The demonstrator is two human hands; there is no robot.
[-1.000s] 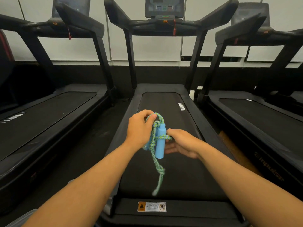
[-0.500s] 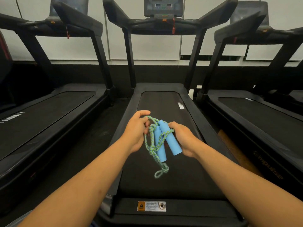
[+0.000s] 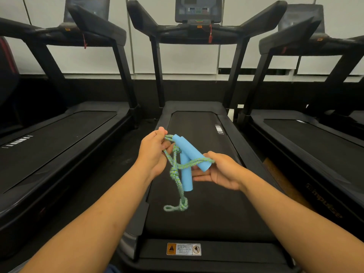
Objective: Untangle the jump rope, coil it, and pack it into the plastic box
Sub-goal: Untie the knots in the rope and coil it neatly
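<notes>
Centre frame, over the treadmill belt (image 3: pixel 197 217): my left hand (image 3: pixel 152 154) pinches the jump rope (image 3: pixel 174 171) loops, right hand (image 3: pixel 222 171) grips a strand beside 2 blue handles (image 3: pixel 186 175). Knotted tail hangs straight down between them.

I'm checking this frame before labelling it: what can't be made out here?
Head view:
- Plastic box: nowhere in the picture.
- Left hand fingertips: behind the rope, grip unclear.
- Dangling rope end: motion-blurred, knots unreadable.
- Warning label: text too small.
</notes>
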